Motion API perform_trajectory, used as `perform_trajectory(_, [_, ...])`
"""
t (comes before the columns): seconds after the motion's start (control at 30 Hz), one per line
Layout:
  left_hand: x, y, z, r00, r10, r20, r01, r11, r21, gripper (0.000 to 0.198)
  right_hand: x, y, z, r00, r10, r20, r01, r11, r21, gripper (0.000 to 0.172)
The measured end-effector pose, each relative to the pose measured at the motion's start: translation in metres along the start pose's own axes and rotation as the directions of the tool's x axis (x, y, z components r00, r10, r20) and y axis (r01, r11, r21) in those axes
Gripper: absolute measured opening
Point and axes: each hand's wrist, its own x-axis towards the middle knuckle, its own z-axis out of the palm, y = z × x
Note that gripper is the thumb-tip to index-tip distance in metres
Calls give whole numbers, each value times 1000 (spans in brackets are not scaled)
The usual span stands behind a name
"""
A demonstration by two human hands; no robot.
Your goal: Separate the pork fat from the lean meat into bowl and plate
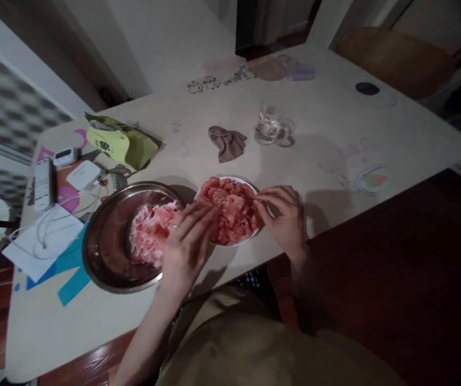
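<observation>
Between the left fingers (196, 217) and the right fingers (277, 197), the meat (232, 209) is pinkish red — its plate (249, 184) white. Left of the left fingers, the bowl (107, 252) is silver, and the slices (153, 230) in it are pale pink streaked with white. Farther out that way are a yellow-green bag (121, 146) with black lettering, a white remote (43, 185) and blue strips (73, 285). Ahead of both, the cloth (227, 143) is greyish brown. The table (322, 107) is cream, with black line drawings (213, 82) beyond the cloth — and, right of the right fingers, an orange, green and blue sketch (375, 179).
</observation>
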Motion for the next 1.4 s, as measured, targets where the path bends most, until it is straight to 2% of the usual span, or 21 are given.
perform_trajectory(0.1, [13,6,22,994,20,107,-18,999,-27,50,-2,2,-6,999,16,37,-17,1000,13,12])
perform_trajectory(0.23, [20,3,35,993,24,115,-23,1000,-7,44,-4,7,-12,998,39,51,-41,999,31,12])
perform_trajectory(0.43, [22,-1,30,998,-16,55,18,999,-46,36,-8,7,-6,999,44,2,-43,991,126,14])
perform_trajectory(0.53, [25,0,28,999,-35,21,36,997,-75,34,-9,-3,0,998,-21,-58,30,986,164,21])
perform_trajectory(0.7, [25,5,28,998,-54,18,55,992,-110,35,-9,-21,12,986,-116,-119,131,983,131,34])
perform_trajectory(0.97, [18,10,28,999,-7,-52,2,996,-86,35,-8,-31,16,964,-167,-208,189,978,90,27])
perform_trajectory(1.13, [17,5,31,995,24,-92,-37,989,-143,39,-6,-33,18,958,-198,-208,222,970,98,20])
perform_trajectory(1.23, [17,1,31,992,19,-126,-40,985,-168,33,-5,-33,19,959,-205,-195,228,968,104,20])
perform_trajectory(1.4, [19,-2,27,996,6,-87,-24,978,-208,24,-4,-31,18,942,-261,-212,272,962,21,27])
